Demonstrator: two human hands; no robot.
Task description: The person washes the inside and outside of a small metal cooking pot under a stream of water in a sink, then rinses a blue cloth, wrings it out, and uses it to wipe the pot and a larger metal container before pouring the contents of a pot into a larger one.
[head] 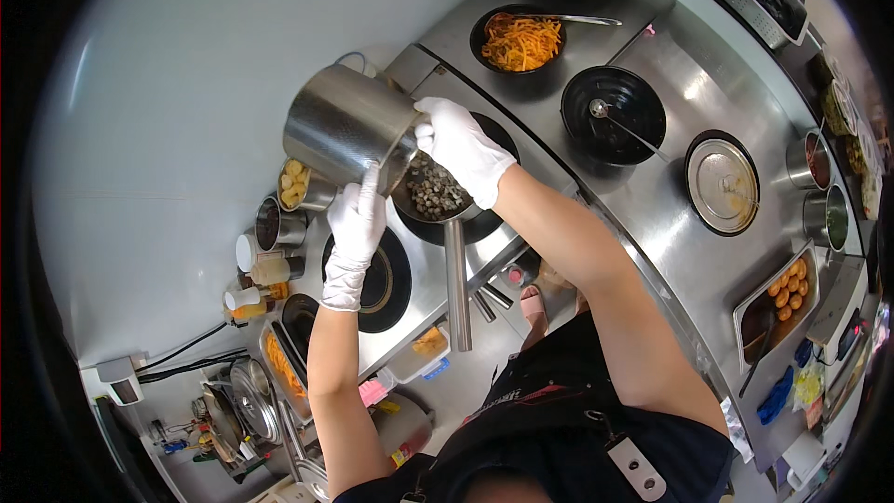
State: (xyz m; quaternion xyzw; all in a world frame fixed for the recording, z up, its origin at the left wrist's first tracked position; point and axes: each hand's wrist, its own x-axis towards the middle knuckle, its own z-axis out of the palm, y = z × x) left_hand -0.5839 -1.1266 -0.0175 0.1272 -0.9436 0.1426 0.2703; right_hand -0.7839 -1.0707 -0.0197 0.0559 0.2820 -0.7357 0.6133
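A large stainless steel pot (342, 122) is tipped on its side, its mouth angled down to the right. My right hand (464, 150), in a white glove, grips the upper part of its rim. The gloved left hand (356, 220) supports it from below near the rim, index finger extended along the wall. Under the pot's mouth sits a steel saucepan (457, 279), its long handle pointing towards me. Small grey-brown chopped pieces (436, 188) lie in the saucepan. The inside of the tilted pot is hidden from view.
Left of the saucepan is a black round cooking plate (387, 286). Steel containers (318, 192) and bottles (269, 270) line the wall. On the right counter stand a bowl of orange shreds (524, 45), a black bowl with a ladle (646, 94) and a tray of brown eggs (751, 321).
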